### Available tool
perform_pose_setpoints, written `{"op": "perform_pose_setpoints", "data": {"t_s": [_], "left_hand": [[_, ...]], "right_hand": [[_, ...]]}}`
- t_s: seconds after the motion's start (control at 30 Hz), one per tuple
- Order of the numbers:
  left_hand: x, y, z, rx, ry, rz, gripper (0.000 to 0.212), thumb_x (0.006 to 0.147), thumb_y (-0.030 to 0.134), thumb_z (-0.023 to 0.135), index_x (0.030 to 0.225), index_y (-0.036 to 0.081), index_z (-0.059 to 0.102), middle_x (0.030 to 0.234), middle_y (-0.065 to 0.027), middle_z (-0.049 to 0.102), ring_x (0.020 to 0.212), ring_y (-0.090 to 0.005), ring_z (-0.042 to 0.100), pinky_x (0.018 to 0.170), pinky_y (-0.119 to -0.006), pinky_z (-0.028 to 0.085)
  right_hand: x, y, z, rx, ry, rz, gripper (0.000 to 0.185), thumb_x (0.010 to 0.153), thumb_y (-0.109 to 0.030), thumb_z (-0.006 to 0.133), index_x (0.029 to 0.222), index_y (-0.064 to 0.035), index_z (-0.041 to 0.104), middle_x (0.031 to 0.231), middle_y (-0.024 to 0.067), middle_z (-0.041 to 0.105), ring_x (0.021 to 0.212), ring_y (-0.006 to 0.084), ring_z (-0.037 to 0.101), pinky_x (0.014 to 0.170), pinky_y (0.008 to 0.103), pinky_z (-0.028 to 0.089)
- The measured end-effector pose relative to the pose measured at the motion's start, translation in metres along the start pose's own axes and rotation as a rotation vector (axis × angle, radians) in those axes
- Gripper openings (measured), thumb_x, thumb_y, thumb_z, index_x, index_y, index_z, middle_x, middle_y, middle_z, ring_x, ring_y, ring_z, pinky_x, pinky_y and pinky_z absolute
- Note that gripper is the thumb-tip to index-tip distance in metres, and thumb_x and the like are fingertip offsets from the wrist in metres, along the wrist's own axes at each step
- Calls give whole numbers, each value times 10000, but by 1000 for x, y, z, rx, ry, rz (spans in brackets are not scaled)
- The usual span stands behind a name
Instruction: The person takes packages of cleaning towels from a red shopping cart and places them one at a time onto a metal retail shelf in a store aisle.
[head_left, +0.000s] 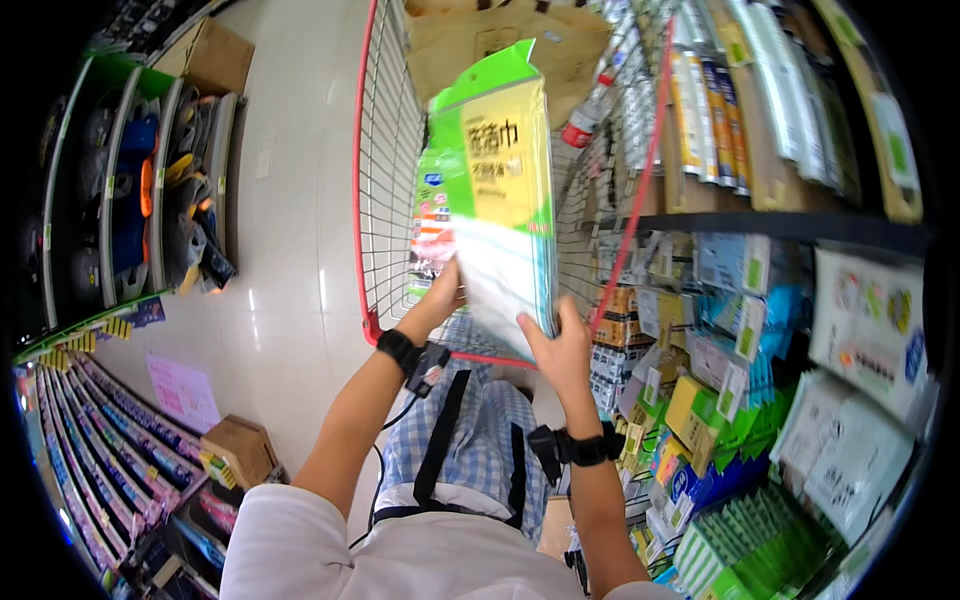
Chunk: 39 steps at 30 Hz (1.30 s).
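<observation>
A flat plastic pack of cleaning cloths (504, 202), with a green and yellow top bearing writing and white-blue cloth below, is held tilted over a shopping cart (362, 210). My right hand (559, 341) grips its lower right edge, thumb on the front. At the lower left edge is my left hand (442, 292), its fingers partly hidden behind the pack. A second pack, green and pink (429, 240), shows behind and left of the first, beside my left hand; whether that hand also touches it I cannot tell.
In the cart lie a tan bag (442, 45) and a plastic bottle with a red label (581, 127). Shelves of packaged goods (720, 420) stand close on my right. Across the tiled floor (289, 187), left, are a shoe rack (112, 195) and a cardboard box (240, 450).
</observation>
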<state>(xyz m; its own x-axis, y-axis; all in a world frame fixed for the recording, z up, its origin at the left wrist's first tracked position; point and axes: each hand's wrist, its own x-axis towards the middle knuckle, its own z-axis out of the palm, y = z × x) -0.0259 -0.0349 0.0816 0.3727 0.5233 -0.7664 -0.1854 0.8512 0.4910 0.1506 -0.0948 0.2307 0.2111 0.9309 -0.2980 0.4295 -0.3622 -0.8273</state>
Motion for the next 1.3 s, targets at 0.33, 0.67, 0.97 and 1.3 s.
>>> {"op": "perform_pose_setpoints", "data": {"t_s": [0.33, 0.67, 0.97, 1.3], "left_hand": [[-179, -58, 121, -187, -364, 206, 661, 852, 560, 138, 1298, 81, 229, 1326, -76, 291, 1212, -214, 287, 1000, -349, 228], [-289, -169, 278, 427, -1018, 454, 565, 653, 220, 723, 1098, 25, 437, 991, -48, 517, 911, -146, 485, 803, -283, 390], [-391, -230, 366, 904, -1464, 602, 401, 683, 200, 696, 997, 0, 546, 924, -76, 593, 838, -135, 532, 766, -280, 423], [-441, -213, 386, 846, -1329, 787, 610, 699, 408, 658, 1086, -34, 494, 805, -104, 607, 686, -129, 547, 586, -258, 421]], "right_hand": [[-252, 71, -78, 35, 375, 51, 445, 701, -291, 655, 969, 30, 502, 855, 224, 572, 773, 366, 554, 662, 389, 429], [-485, 53, -137, 258, 1123, 203, 312, 720, -110, 636, 954, 52, 509, 834, 162, 602, 738, 205, 603, 648, 306, 456], [-601, 50, -147, 377, 1735, -91, 545, 696, -18, 634, 1159, 39, 352, 1060, 134, 486, 927, 185, 480, 816, 291, 379], [-611, 53, -170, 238, 1744, 80, 597, 761, -119, 583, 1236, 76, 279, 1190, 282, 377, 999, 340, 443, 844, 419, 367]]}}
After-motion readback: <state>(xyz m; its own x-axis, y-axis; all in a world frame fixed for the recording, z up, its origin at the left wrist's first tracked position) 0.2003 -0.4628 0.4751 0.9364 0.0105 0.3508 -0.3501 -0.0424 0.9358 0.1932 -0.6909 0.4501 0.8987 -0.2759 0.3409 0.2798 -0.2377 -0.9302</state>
